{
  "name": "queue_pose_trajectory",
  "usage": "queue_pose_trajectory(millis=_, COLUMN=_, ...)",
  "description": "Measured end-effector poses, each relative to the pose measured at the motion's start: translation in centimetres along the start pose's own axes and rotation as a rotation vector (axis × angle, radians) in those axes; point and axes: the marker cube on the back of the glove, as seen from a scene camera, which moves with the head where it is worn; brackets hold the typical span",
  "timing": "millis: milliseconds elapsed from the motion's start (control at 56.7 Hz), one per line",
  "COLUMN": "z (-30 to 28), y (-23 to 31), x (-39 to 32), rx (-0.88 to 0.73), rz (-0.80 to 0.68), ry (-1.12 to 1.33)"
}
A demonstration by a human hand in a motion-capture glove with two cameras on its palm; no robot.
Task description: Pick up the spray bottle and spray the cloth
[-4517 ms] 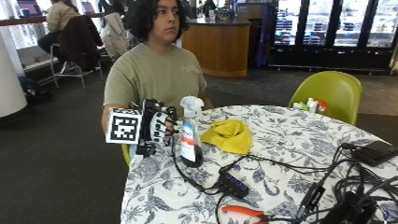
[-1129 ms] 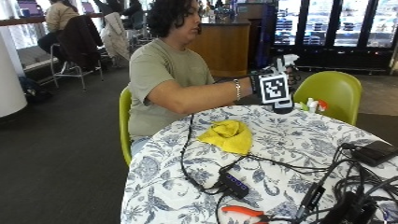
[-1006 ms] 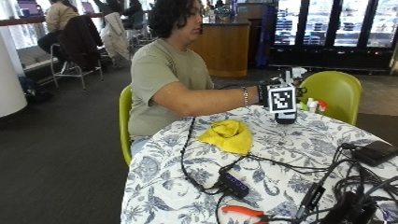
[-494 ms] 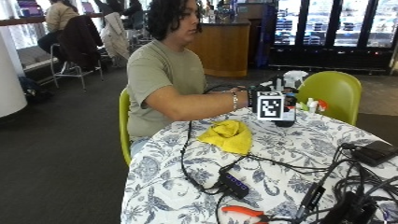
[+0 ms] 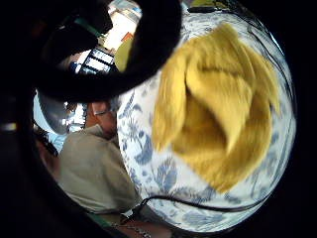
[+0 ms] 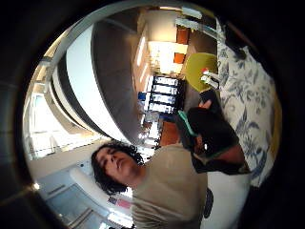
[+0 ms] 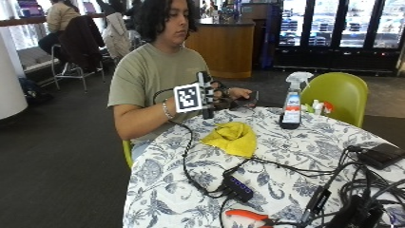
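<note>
**Ava:** Is the job done yet?

**Ben:** I can't tell if the crumpled yellow cloth [image 7: 231,137] got sprayed. No wet spot shows. The clear plastic spray bottle with the white trigger top [image 7: 292,101] stands upright on the round table with the blue flower cloth [image 7: 190,199]. Nobody holds it. If the cloth is still dry, picking up and spraying are both left.

**Ava:** Where is the bottle from the cloth?

**Ben:** At about two o'clock from the cloth, well apart, near the far rim.

**Ava:** What is the black-gloved right hand [image 7: 212,95] doing?

**Ben:** It is up over the table's near edge, at about eleven o'clock from the cloth. Its fingers look loose, and I judge they grip nothing. The bare left hand [image 7: 239,92] is just beside it.

**Ava:** How many things?

**Ben:** One bottle, one cloth, one green chair [image 7: 338,95].
</note>
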Motion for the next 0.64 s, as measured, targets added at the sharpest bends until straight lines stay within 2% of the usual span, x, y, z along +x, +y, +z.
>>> queue_pose_trajectory(millis=247, z=-3.6, y=10.3, x=-0.6, rx=0.320, rz=0.026, ry=0.136)
queue_pose_trajectory(millis=476, z=-4.7, y=17.0, x=0.5, rx=0.488, rz=0.093, ry=0.263)
queue_pose_trajectory(millis=635, z=-4.7, y=19.5, x=1.8, rx=0.522, rz=0.207, ry=0.379)
